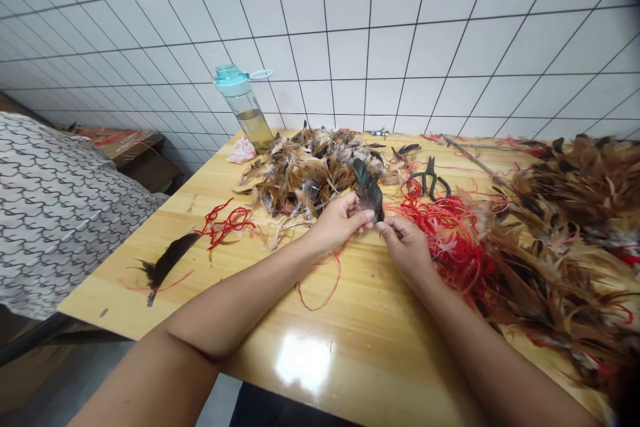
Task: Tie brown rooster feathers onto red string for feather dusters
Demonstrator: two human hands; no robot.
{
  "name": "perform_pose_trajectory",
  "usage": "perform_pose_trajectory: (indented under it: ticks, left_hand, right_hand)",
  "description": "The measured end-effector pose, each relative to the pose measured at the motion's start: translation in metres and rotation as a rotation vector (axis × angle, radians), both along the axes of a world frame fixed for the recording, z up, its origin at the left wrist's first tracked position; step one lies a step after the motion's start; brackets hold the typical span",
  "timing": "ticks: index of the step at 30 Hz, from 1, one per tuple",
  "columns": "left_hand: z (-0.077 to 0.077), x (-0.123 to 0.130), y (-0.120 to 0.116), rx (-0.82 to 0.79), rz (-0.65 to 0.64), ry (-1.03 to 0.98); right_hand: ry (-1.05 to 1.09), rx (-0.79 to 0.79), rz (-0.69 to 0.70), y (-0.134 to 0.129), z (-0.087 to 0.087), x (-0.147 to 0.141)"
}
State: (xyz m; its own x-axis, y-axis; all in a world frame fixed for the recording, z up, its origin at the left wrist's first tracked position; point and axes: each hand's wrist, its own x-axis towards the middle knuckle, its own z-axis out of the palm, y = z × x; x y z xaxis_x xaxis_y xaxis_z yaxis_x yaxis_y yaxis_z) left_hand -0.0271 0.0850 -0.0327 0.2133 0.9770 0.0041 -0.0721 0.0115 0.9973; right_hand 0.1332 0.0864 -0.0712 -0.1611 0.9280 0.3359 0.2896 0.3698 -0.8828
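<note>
Over the middle of the wooden table, my left hand (345,217) pinches the lower end of a dark, greenish-black feather bunch (369,188), which stands upright from the fingers. My right hand (404,240) is just to the right, its thumb and fingertips pressed together at the base of the bunch; what they grip there is too small to make out. A loop of thin red string (340,273) hangs from beneath my left hand onto the tabletop. Behind my hands lies a heap of brown feathers (300,170).
Black-handled scissors (429,181) lie behind a red string tangle (455,233). Brown feather piles (575,193) cover the right side. A bottle (247,107) stands near the tiled wall. At left are a dark feather (173,259), more red string (227,223) and patterned cloth (60,213).
</note>
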Motion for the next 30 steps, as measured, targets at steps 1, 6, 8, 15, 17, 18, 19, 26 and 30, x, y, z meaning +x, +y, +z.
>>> perform_pose_trajectory:
  ticks: [1, 6, 8, 15, 17, 18, 19, 26, 30]
  left_hand:
    - [0.0, 0.0, 0.0, 0.012, 0.001, 0.012]
    - [0.001, 0.0, -0.002, 0.031, -0.028, 0.057]
    - [0.003, -0.003, 0.0, 0.08, 0.003, 0.095]
    - [-0.007, -0.026, 0.018, 0.597, 0.196, 0.685]
    - [-0.014, -0.026, 0.023, 0.741, 0.14, 0.841]
    - [-0.018, -0.025, 0.026, 0.793, 0.108, 0.913]
    - [-0.02, -0.023, 0.027, 0.829, 0.076, 0.979]
    - [-0.02, -0.013, 0.027, 0.857, -0.007, 1.134]
    - [-0.013, -0.021, 0.023, 0.865, -0.015, 1.081]
  right_hand:
    - [-0.01, 0.007, 0.014, 0.0, 0.0, 0.0]
    - [-0.023, -0.008, 0.038, 0.001, 0.0, 0.0]
    - [0.036, -0.067, 0.014, 0.001, 0.0, 0.0]
    - [0.344, -0.328, -0.103, 0.0, 0.009, 0.001]
    - [0.371, -0.345, -0.109, 0.0, 0.01, 0.002]
    - [0.38, -0.347, -0.11, 0.0, 0.01, 0.002]
    - [0.387, -0.349, -0.111, 0.0, 0.01, 0.002]
    - [0.352, -0.309, -0.102, 0.0, 0.008, 0.002]
    - [0.275, -0.28, -0.13, 0.0, 0.006, 0.002]
